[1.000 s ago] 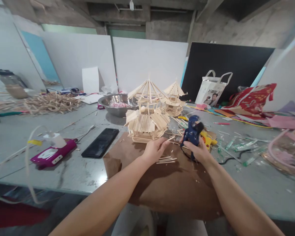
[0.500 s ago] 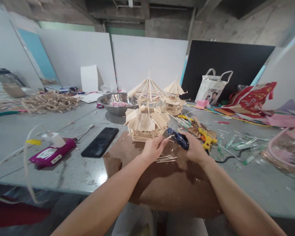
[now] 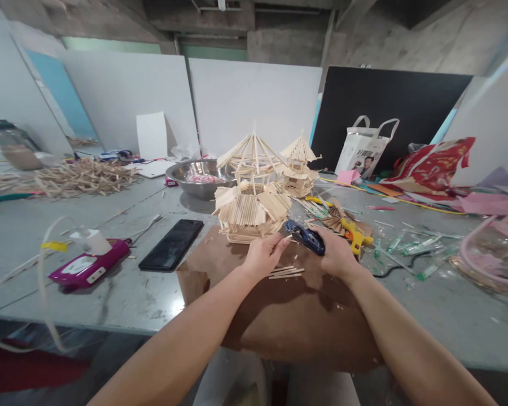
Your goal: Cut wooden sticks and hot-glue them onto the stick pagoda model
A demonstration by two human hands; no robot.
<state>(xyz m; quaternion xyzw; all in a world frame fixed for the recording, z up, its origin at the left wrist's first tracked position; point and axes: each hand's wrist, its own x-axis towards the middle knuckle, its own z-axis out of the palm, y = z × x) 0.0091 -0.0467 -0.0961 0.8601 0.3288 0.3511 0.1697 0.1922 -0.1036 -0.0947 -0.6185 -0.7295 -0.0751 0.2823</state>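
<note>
My left hand [image 3: 263, 255] is closed in a pinch on a thin wooden stick [image 3: 289, 237], with only a short end poking past the fingertips. My right hand [image 3: 335, 252] wraps around a dark blue hand cutter [image 3: 307, 237], whose head points left, close to that stick end; its jaws are too small to make out. Several cut sticks [image 3: 286, 273] lie on the brown board [image 3: 279, 327] beneath both hands. Just behind my left hand stands a pavilion model [image 3: 254, 211] built of wooden sticks, with an open-ribbed upper roof.
A smaller stick tower [image 3: 298, 166] stands behind the model, beside a metal bowl [image 3: 186, 183]. A yellow glue gun [image 3: 355, 238] lies right of my right hand, near glue-stick wrappers [image 3: 419, 248]. On the left are a black phone [image 3: 171, 245], a purple power strip [image 3: 91, 264] and a stick pile [image 3: 87, 177].
Less of the stick shows beyond my left fingertips than before. Both hands stay in nearly the same place, and the view has shifted slightly.
</note>
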